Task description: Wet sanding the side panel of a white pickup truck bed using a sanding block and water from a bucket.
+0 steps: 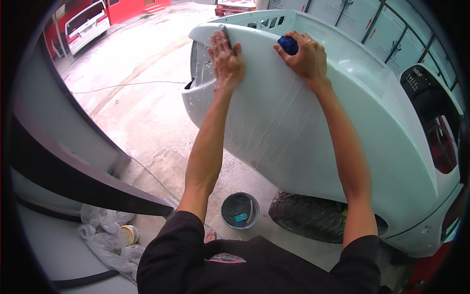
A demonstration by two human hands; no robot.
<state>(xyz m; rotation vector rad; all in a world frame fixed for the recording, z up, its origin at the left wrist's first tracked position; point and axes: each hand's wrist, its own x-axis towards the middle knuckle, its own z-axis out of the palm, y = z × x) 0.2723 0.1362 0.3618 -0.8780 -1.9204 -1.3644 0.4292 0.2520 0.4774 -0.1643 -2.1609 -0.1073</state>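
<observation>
My left hand lies with fingers stretched along the upper rear corner of a pale vehicle side panel. Under its fingers, a thin dark piece, like sandpaper, is pressed to the paint; only its edge shows beside the index finger. My right hand is closed round a crumpled dark blue sponge or cloth at the panel's top edge. Wet, milky streaks run down the panel below both hands.
A dark bucket of water with a light blue piece stands near a tire. Clear plastic bags and a tape roll lie left, beside a grey panel. A white vehicle stands farther off.
</observation>
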